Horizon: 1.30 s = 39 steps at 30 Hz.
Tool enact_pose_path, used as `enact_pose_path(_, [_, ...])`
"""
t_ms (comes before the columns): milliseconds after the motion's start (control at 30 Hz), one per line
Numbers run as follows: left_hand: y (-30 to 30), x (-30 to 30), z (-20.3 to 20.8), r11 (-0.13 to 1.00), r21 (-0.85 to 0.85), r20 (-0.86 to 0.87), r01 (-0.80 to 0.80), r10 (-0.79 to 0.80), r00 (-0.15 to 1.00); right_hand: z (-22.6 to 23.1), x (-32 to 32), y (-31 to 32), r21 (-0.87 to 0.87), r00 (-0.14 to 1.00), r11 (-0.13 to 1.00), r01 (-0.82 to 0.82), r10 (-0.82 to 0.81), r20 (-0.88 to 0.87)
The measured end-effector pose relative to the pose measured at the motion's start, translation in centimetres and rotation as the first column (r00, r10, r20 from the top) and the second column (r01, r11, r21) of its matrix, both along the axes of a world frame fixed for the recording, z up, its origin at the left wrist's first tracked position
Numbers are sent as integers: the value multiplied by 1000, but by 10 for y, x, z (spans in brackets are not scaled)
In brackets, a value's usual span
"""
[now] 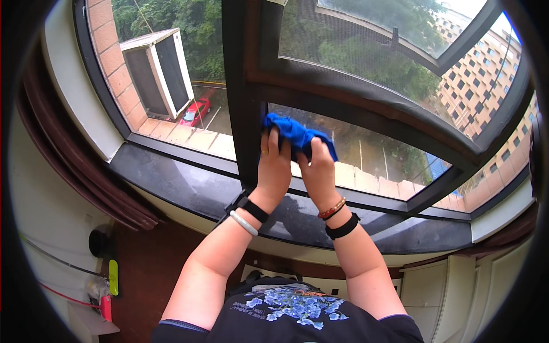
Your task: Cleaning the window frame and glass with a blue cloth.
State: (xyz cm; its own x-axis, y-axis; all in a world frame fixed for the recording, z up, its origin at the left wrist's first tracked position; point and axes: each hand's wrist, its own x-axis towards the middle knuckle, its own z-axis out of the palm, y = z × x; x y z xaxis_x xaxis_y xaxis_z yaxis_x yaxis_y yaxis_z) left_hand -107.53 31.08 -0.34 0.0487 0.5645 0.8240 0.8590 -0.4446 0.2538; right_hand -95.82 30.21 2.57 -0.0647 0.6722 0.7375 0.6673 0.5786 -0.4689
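Observation:
Both of my hands are on a bunched blue cloth (pixel 298 136) in front of the lower middle window pane (pixel 372 151). My left hand (pixel 274 166) grips the cloth's left end, close to the dark upright frame (pixel 243 114). Its fingers point up and curl into the fabric. My right hand (pixel 318 174) pinches the right part, its fingertips partly sunk in the folds. The cloth lies just under the dark horizontal frame bar (pixel 343 111). Whether it presses on the glass, I cannot tell.
Below the window runs a glossy dark sill (pixel 177 174). A brown curtain (pixel 86 154) hangs at left. Above, a tilted window sash (pixel 394 34) stands open. On the floor side at lower left are a green-yellow cleaning tool head (pixel 113 278) and a black bin-like object (pixel 98 243).

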Motion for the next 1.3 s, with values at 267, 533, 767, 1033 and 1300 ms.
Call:
enact_pose_path(267, [-24,1,-80,937,-305,-245,-169,95,965,-81,-2,3,-261,927,952,161,-55,372])
enact_pose_path(533, [-45,-27,-13,959,-282,136,13,26,990,-27,-7,-4,-261,992,961,-87,107,63])
enact_pose_path(767, [-47,-48,75,986,169,395,-10,-59,917,60,-45,4,-41,870,897,-439,414,-268])
enact_pose_path(1033, [-17,-48,44,995,95,280,-43,15,960,39,-60,11,25,869,900,-435,427,-250])
enact_pose_path(1300, [-32,-46,-24,993,-114,234,0,27,972,-38,-61,6,-87,880,898,-431,397,-261])
